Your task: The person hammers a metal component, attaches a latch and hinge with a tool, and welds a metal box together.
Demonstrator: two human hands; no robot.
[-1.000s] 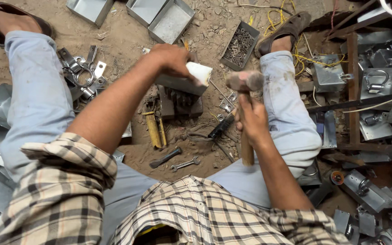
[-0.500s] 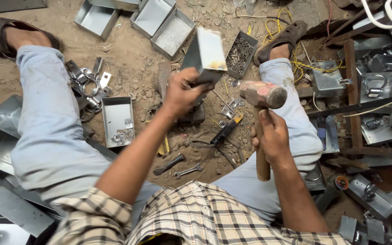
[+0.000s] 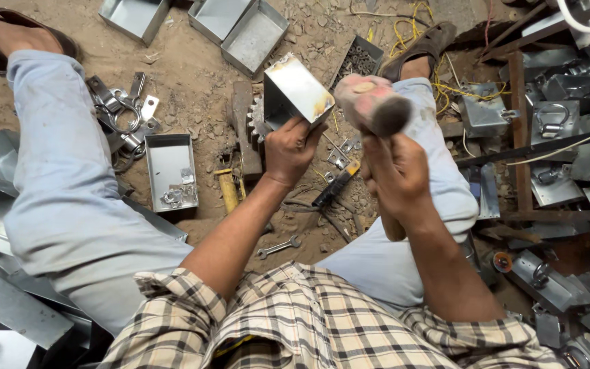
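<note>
1. Both hands are closed in a full grip: the left hand has thumb and fingers wrapped over the lower edge of a small sheet-metal box, and the right hand is fisted around the wooden handle of a hammer.
2. That box is lifted clear of the ground, tilted, in front of the person between the knees, with one scorched flat face turned up towards the camera.
3. Raised just beside the box, to its right, the hammer head is blurred.
4. Judged risk: the left fingers sit at the very edge being worked, so a blow landing slightly low could catch them.
5. Judged risk: the box has no support under it, so a strike may twist it out of the hand or dent the thin wall.
6. Below lie a gear wheel, a wrench and a shallow tray of small parts; a dropped box would land among them on the dirt floor.
</note>
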